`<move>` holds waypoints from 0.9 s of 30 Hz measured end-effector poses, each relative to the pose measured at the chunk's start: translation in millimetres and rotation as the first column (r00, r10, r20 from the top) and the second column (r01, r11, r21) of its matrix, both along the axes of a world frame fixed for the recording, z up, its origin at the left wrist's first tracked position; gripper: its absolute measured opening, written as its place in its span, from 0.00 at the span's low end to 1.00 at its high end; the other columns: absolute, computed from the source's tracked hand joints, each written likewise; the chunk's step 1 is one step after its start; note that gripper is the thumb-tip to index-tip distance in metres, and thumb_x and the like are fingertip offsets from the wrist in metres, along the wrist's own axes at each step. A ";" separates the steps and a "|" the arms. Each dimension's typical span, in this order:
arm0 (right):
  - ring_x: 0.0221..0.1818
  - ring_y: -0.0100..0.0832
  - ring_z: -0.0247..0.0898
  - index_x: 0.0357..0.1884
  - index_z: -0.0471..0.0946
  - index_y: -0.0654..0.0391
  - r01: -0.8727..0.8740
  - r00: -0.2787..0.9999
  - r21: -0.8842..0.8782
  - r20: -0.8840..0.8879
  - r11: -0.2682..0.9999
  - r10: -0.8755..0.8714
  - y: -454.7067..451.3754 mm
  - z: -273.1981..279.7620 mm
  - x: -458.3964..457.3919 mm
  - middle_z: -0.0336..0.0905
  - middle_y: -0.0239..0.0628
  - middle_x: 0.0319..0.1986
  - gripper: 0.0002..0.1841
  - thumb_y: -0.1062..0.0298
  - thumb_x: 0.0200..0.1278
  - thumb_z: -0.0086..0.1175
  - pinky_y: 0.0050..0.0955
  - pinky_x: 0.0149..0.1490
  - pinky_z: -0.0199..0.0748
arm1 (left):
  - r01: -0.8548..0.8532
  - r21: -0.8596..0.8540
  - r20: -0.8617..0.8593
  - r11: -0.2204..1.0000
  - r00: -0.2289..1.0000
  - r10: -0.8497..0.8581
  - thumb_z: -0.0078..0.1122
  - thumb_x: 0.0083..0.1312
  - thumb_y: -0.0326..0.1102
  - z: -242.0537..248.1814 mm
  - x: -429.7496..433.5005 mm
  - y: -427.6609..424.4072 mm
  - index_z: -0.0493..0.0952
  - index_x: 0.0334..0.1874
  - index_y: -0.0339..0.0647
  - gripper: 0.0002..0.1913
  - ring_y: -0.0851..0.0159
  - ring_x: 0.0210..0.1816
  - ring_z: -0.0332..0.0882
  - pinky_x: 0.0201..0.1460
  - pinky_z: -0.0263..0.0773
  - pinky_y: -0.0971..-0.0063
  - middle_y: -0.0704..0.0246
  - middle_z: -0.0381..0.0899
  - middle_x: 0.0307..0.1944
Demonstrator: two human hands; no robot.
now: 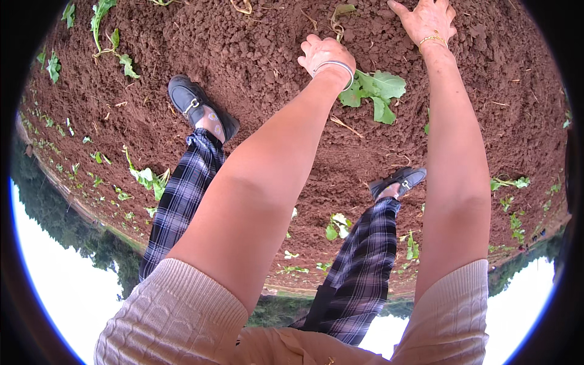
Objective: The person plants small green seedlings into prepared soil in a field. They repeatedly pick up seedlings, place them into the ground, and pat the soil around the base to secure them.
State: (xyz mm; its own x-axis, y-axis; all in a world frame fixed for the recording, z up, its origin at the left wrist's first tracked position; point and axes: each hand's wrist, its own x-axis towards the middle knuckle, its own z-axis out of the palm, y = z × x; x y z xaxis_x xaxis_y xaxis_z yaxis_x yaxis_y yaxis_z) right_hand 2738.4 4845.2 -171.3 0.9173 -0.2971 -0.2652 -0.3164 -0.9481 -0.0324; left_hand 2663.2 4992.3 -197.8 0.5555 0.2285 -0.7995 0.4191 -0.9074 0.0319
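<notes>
My left hand, with a silver bangle at the wrist, is low over the reddish-brown soil. It partly covers a leafy seedling, whose green leaves spread out beside the wrist. A pale stem shows beyond the knuckles. The fingers are bent, and their grip on the plant is hidden. Farther right, my right hand rests on or just above loose soil, thumb and fingers apart. It wears a gold bracelet, and the frame's top edge cuts off some fingertips. Nothing shows in this hand.
My black loafers stand wide apart on the tilled soil. Wilted seedlings lie at the upper left. More small plants are scattered behind my feet, and trees border the field.
</notes>
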 end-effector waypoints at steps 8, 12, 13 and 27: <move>0.59 0.51 0.59 0.60 0.65 0.56 0.110 0.994 0.176 -0.040 0.978 -0.104 54.1 0.3 -15.7 0.64 0.47 0.56 0.37 0.53 0.49 0.66 0.53 0.57 0.64 | -0.213 -0.145 -0.216 0.966 0.960 0.179 0.56 0.57 0.35 -18.2 32.0 40.4 0.78 0.49 0.37 0.18 0.57 0.54 0.77 0.57 0.71 0.71 0.55 0.78 0.53; 0.62 0.52 0.56 0.61 0.67 0.50 0.054 0.998 0.430 -0.047 0.901 -0.037 97.1 -9.9 -47.7 0.62 0.47 0.57 0.33 0.58 0.51 0.65 0.48 0.61 0.63 | -0.168 -0.156 -0.127 0.973 0.981 0.149 0.55 0.60 0.40 -19.3 36.4 49.9 0.80 0.44 0.36 0.16 0.56 0.52 0.79 0.53 0.75 0.70 0.56 0.80 0.49; 0.62 0.52 0.56 0.61 0.68 0.50 0.110 0.994 0.499 -0.053 0.860 -0.097 99.0 -11.8 -52.0 0.63 0.47 0.56 0.32 0.59 0.52 0.64 0.47 0.62 0.64 | -0.122 -0.146 -0.116 0.982 0.988 0.105 0.55 0.60 0.40 -14.9 34.0 51.0 0.80 0.45 0.35 0.16 0.56 0.52 0.79 0.53 0.75 0.70 0.55 0.80 0.49; 0.57 0.48 0.69 0.52 0.77 0.56 0.097 0.784 0.451 -0.584 0.887 0.211 86.9 -83.3 -25.7 0.72 0.50 0.55 0.19 0.58 0.66 0.44 0.40 0.59 0.70 | 0.393 -0.217 0.055 0.894 0.919 -0.391 0.53 0.62 0.28 -27.6 69.2 38.8 0.74 0.48 0.37 0.12 0.52 0.50 0.79 0.51 0.76 0.63 0.54 0.80 0.46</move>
